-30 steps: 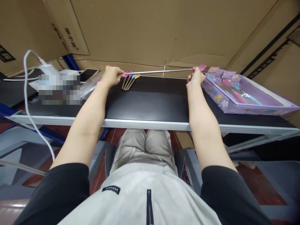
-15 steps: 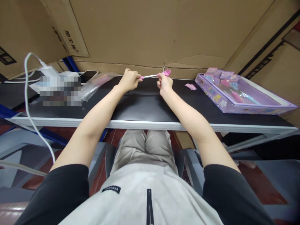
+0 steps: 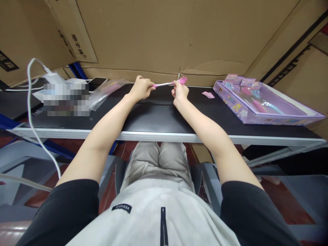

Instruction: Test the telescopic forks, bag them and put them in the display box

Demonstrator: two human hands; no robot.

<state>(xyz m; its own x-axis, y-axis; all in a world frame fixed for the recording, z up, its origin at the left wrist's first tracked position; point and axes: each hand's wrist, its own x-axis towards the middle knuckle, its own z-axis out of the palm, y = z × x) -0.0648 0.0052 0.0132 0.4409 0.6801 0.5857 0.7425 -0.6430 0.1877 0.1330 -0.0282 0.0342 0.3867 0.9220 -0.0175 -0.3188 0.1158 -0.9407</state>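
A short pink telescopic fork (image 3: 169, 82), its metal shaft collapsed, is held level above the far middle of the black table (image 3: 159, 114). My left hand (image 3: 140, 88) is closed round its pink handle end. My right hand (image 3: 180, 91) pinches the shaft just below the pink prongs, which point up and right. The two hands are close together, a hand's width apart.
A purple toy box (image 3: 258, 104) lies on the table at the right, with a small pink slip (image 3: 208, 94) beside it. A clear plastic bag (image 3: 106, 90), a phone (image 3: 96, 81), a white charger and cable (image 3: 32, 102) sit at the left. Cardboard boxes (image 3: 164, 34) wall the back.
The fork's long shaft has been pushed in from full length to a short stub. My right hand moved left toward my left hand, and both came to the table's middle.
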